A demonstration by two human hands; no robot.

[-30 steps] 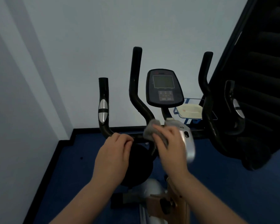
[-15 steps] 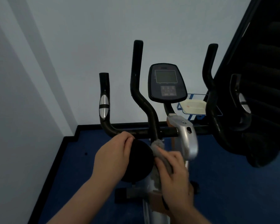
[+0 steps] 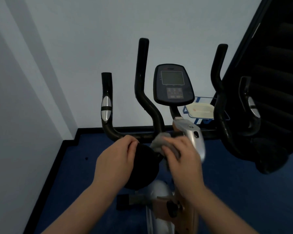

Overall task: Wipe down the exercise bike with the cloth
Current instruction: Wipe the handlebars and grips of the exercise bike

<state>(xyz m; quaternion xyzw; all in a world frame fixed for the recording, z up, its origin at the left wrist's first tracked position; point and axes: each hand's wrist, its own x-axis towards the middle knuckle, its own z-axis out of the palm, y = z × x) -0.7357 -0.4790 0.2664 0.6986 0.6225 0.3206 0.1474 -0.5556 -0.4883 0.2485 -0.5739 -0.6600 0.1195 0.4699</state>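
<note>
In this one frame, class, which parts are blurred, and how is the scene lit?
Head view: the right hand and its grey cloth are motion-smeared; the left hand and console are sharper. Lighting is dim and bluish, with soft diagonal shadows on the wall.

Pale wall (image 3: 74, 48) filling the upper left, dark blue carpet (image 3: 243, 191) across the bottom, black skirting board (image 3: 57, 157) along the wall, blue wire rack (image 3: 197, 100) holding a cream tray (image 3: 200, 109) at centre right, dark staircase (image 3: 281, 65) upper right
</note>
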